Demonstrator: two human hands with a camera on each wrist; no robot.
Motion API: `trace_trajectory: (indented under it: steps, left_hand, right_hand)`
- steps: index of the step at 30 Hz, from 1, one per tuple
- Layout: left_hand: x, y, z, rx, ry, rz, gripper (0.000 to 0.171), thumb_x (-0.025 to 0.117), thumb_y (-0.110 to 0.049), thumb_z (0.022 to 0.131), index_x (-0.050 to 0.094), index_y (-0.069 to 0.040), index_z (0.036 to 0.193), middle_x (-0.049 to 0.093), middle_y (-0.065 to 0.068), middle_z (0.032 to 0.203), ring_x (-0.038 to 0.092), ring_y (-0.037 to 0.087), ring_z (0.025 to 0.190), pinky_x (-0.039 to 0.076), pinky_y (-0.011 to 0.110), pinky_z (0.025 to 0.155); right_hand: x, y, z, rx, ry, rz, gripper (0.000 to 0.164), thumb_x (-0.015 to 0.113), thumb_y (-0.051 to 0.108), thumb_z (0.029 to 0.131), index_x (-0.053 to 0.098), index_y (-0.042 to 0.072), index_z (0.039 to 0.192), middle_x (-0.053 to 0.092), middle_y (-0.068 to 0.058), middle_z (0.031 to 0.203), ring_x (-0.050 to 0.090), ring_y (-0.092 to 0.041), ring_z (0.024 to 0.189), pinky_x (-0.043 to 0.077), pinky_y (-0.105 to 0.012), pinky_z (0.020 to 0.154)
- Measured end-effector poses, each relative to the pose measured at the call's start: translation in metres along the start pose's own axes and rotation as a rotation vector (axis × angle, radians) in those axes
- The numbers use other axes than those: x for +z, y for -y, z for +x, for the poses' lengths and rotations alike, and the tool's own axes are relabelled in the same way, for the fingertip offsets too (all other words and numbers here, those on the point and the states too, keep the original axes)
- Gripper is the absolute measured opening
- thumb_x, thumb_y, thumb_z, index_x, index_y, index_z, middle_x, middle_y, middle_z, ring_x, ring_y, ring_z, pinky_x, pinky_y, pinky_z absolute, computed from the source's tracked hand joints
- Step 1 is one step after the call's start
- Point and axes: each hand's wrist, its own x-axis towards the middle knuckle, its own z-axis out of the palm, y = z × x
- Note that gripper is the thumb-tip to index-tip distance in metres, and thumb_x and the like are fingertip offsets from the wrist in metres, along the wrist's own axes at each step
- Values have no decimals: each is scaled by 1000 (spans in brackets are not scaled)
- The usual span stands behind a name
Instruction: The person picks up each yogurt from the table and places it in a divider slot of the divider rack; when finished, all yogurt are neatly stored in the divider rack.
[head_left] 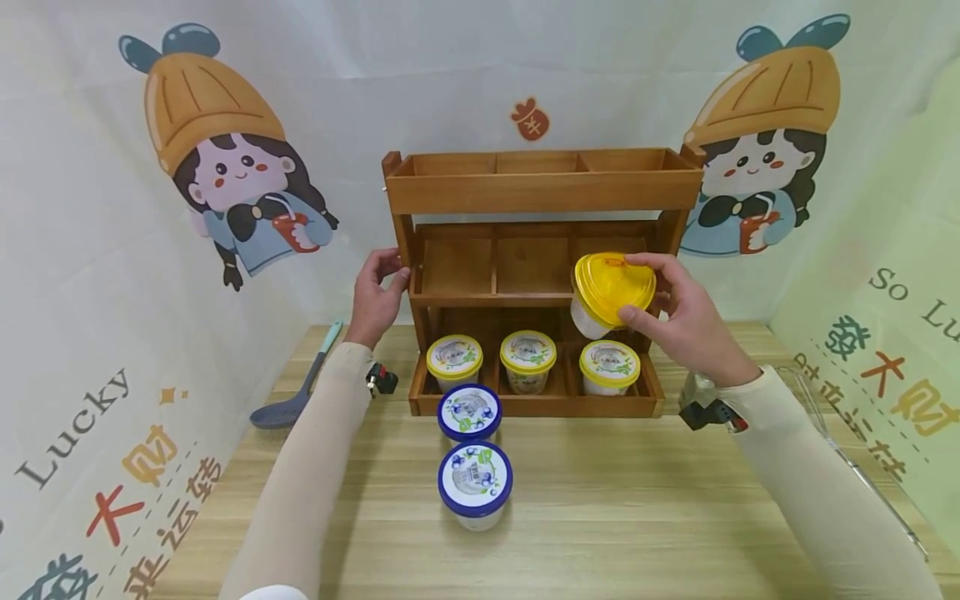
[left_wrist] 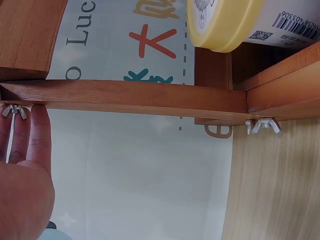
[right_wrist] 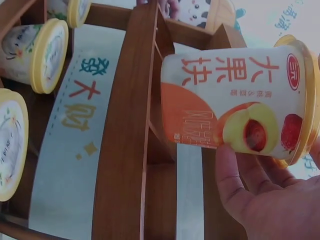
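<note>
My right hand holds a yogurt cup with a yellow domed lid, in front of the right end of the wooden rack's middle shelf. Its white and orange side shows a peach and a strawberry; the cup is tilted. My left hand is at the left side of the wooden rack. In the left wrist view, straight fingers touch the side rail by a wing nut. Three yellow-lidded cups stand in the bottom shelf's compartments.
Two blue-lidded cups stand one before the other on the wood-grain table, ahead of the rack. A dark ladle with a mint handle end lies at left. A metal whisk lies at right, partly behind my right arm. Printed cloth surrounds the table.
</note>
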Motion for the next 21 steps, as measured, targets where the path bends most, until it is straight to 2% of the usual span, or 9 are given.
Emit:
trace_trajectory:
  steps: [5,10,16,21]
  left_hand:
    - [-1,1,2,9,9,-39,36,62,-6,106,56,2,141,60,26,131,58,40,128,43,53,116]
    - [-2,0,1,16,11,-17,35,63,-10,106,58,-1,140,62,21,130,61,34,126,46,48,114]
    - [-3,2,-2,32,13,-11,33,64,-12,106,59,-2,138,64,19,127,63,32,123,47,49,114]
    - [-2,-4,-3,16,18,-17,35,63,-12,107,58,-2,140,63,22,130,61,34,127,46,49,114]
  right_hand:
    - [-3,-4,9,9,-72,47,61,70,1,100,42,2,153,49,-16,148,56,-12,115,54,-9,91]
    - [-4,-13,16,32,-161,56,60,69,5,101,40,0,153,47,-19,153,57,-8,118,53,-8,92]
    - [-2,-27,21,57,-262,44,61,73,11,99,42,0,151,47,-16,152,57,-8,120,53,-8,91]
    - [5,-39,27,114,-332,-60,63,78,21,97,45,-2,145,48,-17,148,57,-23,121,48,-8,89]
